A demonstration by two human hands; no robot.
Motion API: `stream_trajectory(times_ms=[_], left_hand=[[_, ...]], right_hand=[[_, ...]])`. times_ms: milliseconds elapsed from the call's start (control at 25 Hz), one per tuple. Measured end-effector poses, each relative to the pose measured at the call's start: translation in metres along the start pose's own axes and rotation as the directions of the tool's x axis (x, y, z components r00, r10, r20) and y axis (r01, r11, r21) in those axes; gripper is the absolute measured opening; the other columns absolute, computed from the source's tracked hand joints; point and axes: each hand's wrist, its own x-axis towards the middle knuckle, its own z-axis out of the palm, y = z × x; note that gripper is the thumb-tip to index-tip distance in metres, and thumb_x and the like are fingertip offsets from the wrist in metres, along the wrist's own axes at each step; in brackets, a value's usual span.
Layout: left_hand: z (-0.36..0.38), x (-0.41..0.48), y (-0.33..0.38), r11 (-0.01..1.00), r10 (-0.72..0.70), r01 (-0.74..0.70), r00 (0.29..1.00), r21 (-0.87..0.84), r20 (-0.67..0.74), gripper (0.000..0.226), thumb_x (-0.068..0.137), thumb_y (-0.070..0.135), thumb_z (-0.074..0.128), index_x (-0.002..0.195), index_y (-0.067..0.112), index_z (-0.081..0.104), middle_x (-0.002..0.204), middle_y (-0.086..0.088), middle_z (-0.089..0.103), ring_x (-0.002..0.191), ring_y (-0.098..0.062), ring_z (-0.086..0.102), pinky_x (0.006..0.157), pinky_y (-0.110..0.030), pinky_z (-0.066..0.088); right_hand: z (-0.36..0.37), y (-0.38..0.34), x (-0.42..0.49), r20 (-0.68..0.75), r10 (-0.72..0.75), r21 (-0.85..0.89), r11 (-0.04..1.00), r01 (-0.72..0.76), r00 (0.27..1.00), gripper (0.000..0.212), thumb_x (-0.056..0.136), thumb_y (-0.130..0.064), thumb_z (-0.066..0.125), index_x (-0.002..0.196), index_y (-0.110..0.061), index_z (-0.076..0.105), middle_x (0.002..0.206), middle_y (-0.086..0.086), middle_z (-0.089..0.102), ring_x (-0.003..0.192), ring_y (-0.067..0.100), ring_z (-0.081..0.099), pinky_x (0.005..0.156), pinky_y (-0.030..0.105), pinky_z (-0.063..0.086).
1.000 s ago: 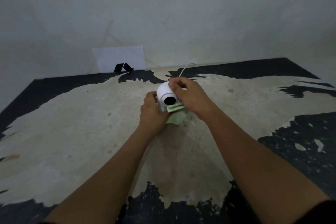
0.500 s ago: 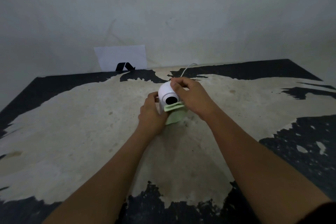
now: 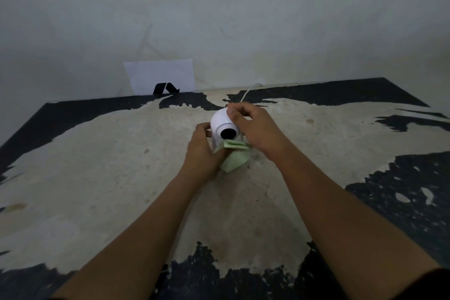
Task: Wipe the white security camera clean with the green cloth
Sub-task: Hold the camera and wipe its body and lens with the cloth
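Right hand [image 3: 255,129] curled on top of white security camera [image 3: 222,125], left hand [image 3: 202,151] gripping folded green cloth [image 3: 235,157] under its black lens [image 3: 227,133], camera mid worn table [image 3: 97,178], white cable [image 3: 248,91] trailing to wall [image 3: 219,19]

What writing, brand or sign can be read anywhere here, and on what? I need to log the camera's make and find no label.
No readable words or numbers show.
White security camera: only its black lens; no brand or label shows on the visible side.
Green cloth: plain.
White card against the wall: a black angular logo mark at its bottom edge, partly cut off, no letters.
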Motion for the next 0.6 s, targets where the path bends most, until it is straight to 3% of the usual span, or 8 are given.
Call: stream_trajectory(times_ms=[80,160,280,400,520,600], left_hand=[[0.011,-0.001,0.001,1.0,-0.019,0.019,0.996,0.003,-0.082,0.07,0.066,0.043,0.077,0.121,0.021,0.04,0.113,0.0,0.054,0.098,-0.019,0.056,0.08,-0.036,0.051],[0.013,-0.002,0.002,1.0,-0.024,0.022,0.995,-0.023,-0.093,0.068,0.065,0.042,0.078,0.119,0.022,0.04,0.11,0.002,0.054,0.097,-0.019,0.057,0.078,-0.034,0.051],[-0.005,-0.001,0.004,1.0,-0.018,0.018,1.0,-0.008,0.012,0.055,0.075,0.037,0.072,0.119,0.023,0.042,0.108,0.007,0.052,0.088,-0.011,0.055,0.068,-0.022,0.045],[-0.025,-0.001,0.003,0.998,0.003,-0.009,0.993,0.057,0.121,0.045,0.082,0.033,0.066,0.121,0.022,0.046,0.1,0.01,0.053,0.079,-0.002,0.052,0.061,-0.018,0.04],[-0.029,-0.011,0.001,0.989,0.014,-0.022,0.998,0.143,0.058,0.023,0.086,0.028,0.062,0.106,0.019,0.055,0.081,0.013,0.054,0.068,-0.003,0.051,0.056,-0.017,0.035],[-0.029,-0.021,0.0,0.989,0.006,-0.01,1.0,0.146,0.029,0.012,0.088,0.024,0.059,0.091,0.013,0.06,0.071,0.007,0.054,0.063,-0.012,0.049,0.054,-0.021,0.034]], right_hand=[[-0.001,-0.001,-0.002,0.002,0.001,-0.006,1.0,-0.001,1.0,0.034,0.09,-0.042,0.055,0.119,-0.025,0.064,0.123,-0.006,0.063,0.112,0.009,0.055,0.101,0.034,0.044],[-0.001,-0.002,-0.003,0.005,0.002,-0.007,1.0,-0.002,1.0,0.035,0.091,-0.042,0.055,0.12,-0.025,0.063,0.123,-0.006,0.062,0.113,0.009,0.055,0.101,0.033,0.044],[-0.001,-0.001,-0.002,0.005,-0.006,-0.007,1.0,0.006,1.0,0.036,0.09,-0.043,0.055,0.12,-0.025,0.063,0.126,-0.005,0.062,0.115,0.011,0.055,0.103,0.036,0.043],[-0.001,-0.001,-0.002,0.016,-0.007,0.005,1.0,0.007,1.0,0.034,0.091,-0.042,0.055,0.119,-0.025,0.064,0.127,-0.006,0.062,0.115,0.011,0.055,0.104,0.038,0.043],[-0.002,-0.001,-0.003,0.029,-0.008,-0.007,1.0,0.008,1.0,0.035,0.091,-0.042,0.055,0.121,-0.026,0.062,0.128,-0.005,0.062,0.116,0.011,0.055,0.106,0.04,0.042],[-0.004,-0.005,-0.005,0.047,0.016,-0.017,1.0,-0.015,0.999,0.044,0.09,-0.046,0.054,0.128,-0.026,0.056,0.135,-0.003,0.057,0.119,0.011,0.053,0.107,0.039,0.04]])
